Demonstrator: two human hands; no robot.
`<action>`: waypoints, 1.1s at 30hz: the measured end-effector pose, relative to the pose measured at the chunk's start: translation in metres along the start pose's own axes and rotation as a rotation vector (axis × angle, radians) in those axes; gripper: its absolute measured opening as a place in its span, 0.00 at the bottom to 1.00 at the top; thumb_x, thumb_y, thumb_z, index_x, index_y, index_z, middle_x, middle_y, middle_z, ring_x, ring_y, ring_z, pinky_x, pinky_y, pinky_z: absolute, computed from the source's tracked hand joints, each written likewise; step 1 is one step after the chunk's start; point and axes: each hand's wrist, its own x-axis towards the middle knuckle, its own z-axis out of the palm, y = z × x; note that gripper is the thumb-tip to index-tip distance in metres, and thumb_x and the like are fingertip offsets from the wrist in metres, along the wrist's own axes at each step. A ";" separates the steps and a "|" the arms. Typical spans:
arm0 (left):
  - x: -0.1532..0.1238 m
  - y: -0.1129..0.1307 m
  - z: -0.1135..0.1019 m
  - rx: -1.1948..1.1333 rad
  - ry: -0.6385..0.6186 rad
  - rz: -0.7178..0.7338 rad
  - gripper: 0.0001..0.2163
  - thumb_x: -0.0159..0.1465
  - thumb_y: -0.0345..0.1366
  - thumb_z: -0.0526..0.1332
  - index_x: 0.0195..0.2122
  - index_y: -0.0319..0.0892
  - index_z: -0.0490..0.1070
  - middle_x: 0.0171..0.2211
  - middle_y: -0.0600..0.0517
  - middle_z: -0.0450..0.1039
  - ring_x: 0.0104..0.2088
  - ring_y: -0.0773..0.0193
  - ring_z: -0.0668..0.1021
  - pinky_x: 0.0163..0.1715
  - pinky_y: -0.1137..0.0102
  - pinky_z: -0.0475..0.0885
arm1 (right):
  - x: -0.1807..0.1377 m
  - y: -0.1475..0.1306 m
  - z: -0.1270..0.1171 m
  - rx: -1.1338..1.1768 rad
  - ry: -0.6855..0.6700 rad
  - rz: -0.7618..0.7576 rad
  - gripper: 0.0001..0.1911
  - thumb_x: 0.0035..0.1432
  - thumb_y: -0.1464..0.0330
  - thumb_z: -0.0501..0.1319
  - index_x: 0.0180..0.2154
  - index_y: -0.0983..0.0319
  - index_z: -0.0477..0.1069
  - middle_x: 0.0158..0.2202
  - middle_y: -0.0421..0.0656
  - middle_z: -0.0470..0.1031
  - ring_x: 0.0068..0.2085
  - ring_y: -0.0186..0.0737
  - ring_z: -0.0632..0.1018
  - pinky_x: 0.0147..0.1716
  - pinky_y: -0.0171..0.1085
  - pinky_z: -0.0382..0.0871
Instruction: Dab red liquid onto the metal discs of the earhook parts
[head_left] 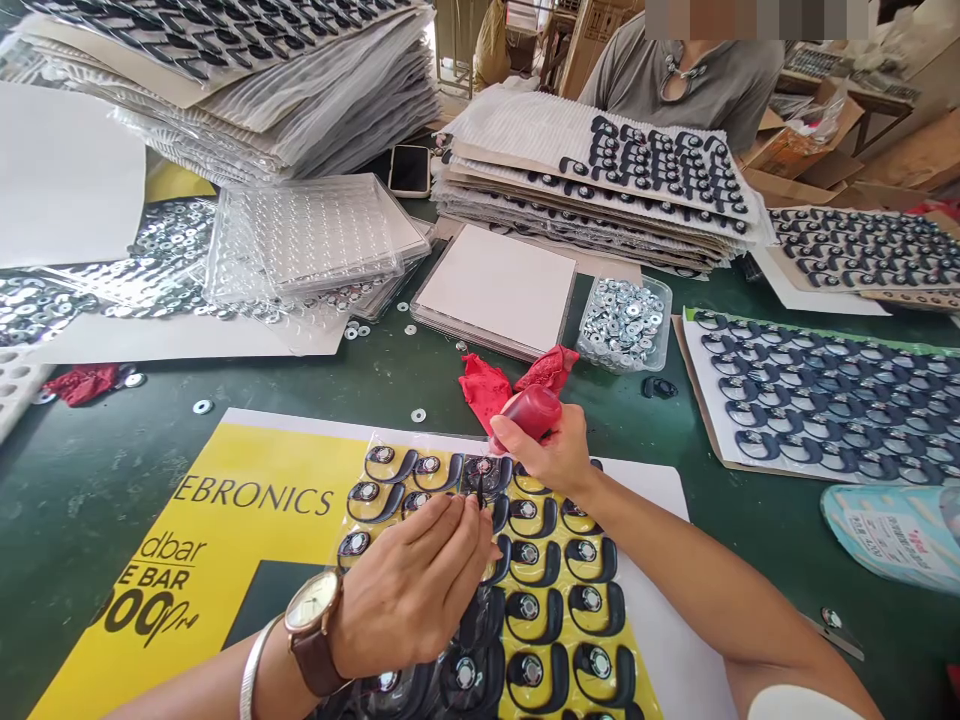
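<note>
Holding red bottle point(535, 410) in right hand point(559, 458); left fingers point(444, 540) narrow over black hooked pieces point(556, 614) (can't tell what's held).

A single head-worn camera looks forward and down across the table point(285, 388), from the wearer's own side; the wearer's forearms point(697, 560) enter from the bottom edge, close to the lens; the sheet of black hooks point(529, 608) lies near, low in the middle, seen steeply from above; farther stacks point(315, 120) and a person opposite point(637, 75) show at a shallower slant, cropped by the top edge.
</note>
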 end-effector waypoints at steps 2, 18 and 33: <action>0.000 0.000 0.000 -0.006 0.000 -0.001 0.10 0.68 0.28 0.54 0.43 0.29 0.74 0.38 0.42 0.78 0.42 0.55 0.79 0.47 0.62 0.73 | -0.001 0.001 0.000 0.096 0.015 0.016 0.18 0.59 0.57 0.62 0.23 0.62 0.73 0.21 0.42 0.75 0.24 0.37 0.75 0.28 0.36 0.71; 0.000 -0.003 0.000 -0.044 0.003 -0.017 0.11 0.69 0.28 0.52 0.43 0.29 0.74 0.39 0.42 0.79 0.42 0.56 0.79 0.47 0.61 0.73 | 0.003 -0.004 -0.003 -0.028 0.045 -0.005 0.21 0.58 0.57 0.62 0.18 0.61 0.68 0.16 0.39 0.69 0.20 0.33 0.69 0.25 0.35 0.66; -0.011 -0.024 -0.001 -0.340 -0.049 -0.204 0.12 0.64 0.25 0.57 0.48 0.35 0.73 0.43 0.44 0.79 0.42 0.59 0.80 0.46 0.63 0.77 | 0.000 -0.003 -0.005 -0.029 0.004 0.022 0.23 0.59 0.54 0.60 0.17 0.60 0.67 0.17 0.40 0.69 0.21 0.35 0.70 0.25 0.35 0.67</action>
